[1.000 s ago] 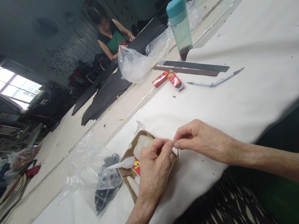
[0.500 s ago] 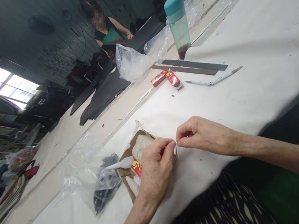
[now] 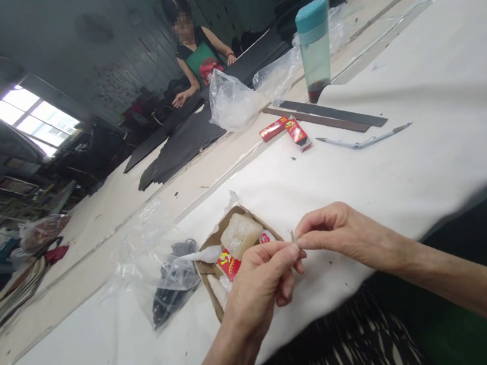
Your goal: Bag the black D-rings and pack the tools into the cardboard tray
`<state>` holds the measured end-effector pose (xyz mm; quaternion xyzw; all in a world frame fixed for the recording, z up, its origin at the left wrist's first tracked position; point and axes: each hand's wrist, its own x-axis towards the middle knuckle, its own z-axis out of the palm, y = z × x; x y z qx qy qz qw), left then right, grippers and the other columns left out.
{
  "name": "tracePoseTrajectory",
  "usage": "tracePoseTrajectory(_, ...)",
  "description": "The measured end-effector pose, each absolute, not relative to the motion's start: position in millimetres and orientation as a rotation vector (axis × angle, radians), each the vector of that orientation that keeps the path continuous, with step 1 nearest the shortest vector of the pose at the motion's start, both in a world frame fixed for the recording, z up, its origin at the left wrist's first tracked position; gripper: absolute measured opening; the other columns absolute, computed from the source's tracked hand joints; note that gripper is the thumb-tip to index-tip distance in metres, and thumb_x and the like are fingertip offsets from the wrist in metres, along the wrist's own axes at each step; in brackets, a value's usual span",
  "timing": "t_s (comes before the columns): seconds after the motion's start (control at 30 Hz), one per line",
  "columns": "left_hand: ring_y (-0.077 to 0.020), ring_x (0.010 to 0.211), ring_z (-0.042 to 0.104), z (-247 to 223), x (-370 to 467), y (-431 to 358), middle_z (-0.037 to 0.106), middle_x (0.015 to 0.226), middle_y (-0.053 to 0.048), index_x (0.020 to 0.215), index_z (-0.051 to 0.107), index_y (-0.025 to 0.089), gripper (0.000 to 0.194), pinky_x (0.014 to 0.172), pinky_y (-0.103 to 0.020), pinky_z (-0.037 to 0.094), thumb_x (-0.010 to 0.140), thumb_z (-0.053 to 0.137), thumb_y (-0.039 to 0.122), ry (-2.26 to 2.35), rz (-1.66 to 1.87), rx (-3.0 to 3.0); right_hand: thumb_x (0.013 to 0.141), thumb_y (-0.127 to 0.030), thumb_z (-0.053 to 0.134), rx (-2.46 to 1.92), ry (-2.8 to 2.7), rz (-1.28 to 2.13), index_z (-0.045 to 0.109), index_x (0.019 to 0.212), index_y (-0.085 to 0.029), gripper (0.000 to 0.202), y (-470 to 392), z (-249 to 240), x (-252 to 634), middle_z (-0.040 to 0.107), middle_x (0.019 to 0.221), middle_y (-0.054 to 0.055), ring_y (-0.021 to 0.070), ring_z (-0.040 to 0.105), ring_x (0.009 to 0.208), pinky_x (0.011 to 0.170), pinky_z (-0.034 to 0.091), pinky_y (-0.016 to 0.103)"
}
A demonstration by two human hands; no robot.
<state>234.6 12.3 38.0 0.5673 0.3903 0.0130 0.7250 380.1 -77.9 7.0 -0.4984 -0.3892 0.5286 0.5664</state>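
My left hand (image 3: pixel 256 284) is closed in a pinch at the right side of an open cardboard box (image 3: pixel 209 293), partly covering it. Its fingertips meet those of my right hand (image 3: pixel 342 232), also pinched. A tiny thin greyish piece (image 3: pixel 293 237) shows between the fingertips; what it is I cannot make out. Inside the box lie a pale translucent block (image 3: pixel 240 235), a red and yellow packet (image 3: pixel 228 262) and a white nozzle-like piece (image 3: pixel 205 254).
Beside the box is a clear bag with black cords (image 3: pixel 172 292). Further off are red packets (image 3: pixel 297 133), dark strips (image 3: pixel 337 113), a slim bluish tool (image 3: pixel 363 144), a teal-lidded bottle (image 3: pixel 315 49) and a crumpled plastic bag (image 3: pixel 231 101). Across the table sits a person (image 3: pixel 196 52).
My left hand's fingers have shifted and its other fingertips now show below the pinch. The small piece has come into sight. The view has shifted, and the person's arm has moved outward.
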Motion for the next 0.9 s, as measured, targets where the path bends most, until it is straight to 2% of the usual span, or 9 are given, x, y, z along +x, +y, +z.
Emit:
tracePoseTrajectory(0.2, -0.0023, 0.029, 0.026, 35.2, 230.4, 11.2, 0.041, 0.037, 0.004, 0.059, 0.059, 0.011, 0.028, 0.031, -0.016, 0.016, 0.068, 0.067, 0.036, 0.857, 0.035, 1.132, 0.082, -0.025, 0.062, -1.224, -0.979, 1.029, 0.068, 0.071, -0.018, 0.014, -84.9, 0.4, 366.9, 0.065, 0.072, -0.001, 0.0124, 0.058, 0.073, 0.072, 0.043, 0.023)
tracePoseTrajectory(0.5, -0.0024, 0.029, 0.027, 32.1, 224.2, 11.4, 0.044, 0.039, 0.003, 0.057, 0.058, 0.011, 0.023, 0.031, -0.016, 0.019, 0.064, 0.067, 0.031, 0.854, 0.049, 1.074, 0.086, -0.019, 0.059, -1.271, -1.208, 0.825, 0.07, 0.076, -0.021, 0.015, -85.0, -4.0, 361.3, 0.061, 0.074, -0.002, 0.01, 0.057, 0.069, 0.065, 0.042, 0.022)
tracePoseTrajectory(0.9, -0.0029, 0.026, 0.026, 28.5, 224.6, 6.1, 0.04, 0.031, 0.005, 0.051, 0.055, 0.014, 0.017, 0.031, -0.016, 0.02, 0.062, 0.06, 0.025, 0.903, 0.129, 1.129, 0.086, -0.012, 0.054, -1.393, -1.285, 0.641, 0.065, 0.078, -0.019, 0.016, -86.2, -3.9, 350.5, 0.059, 0.075, -0.001, 0.0104, 0.056, 0.069, 0.064, 0.042, 0.023)
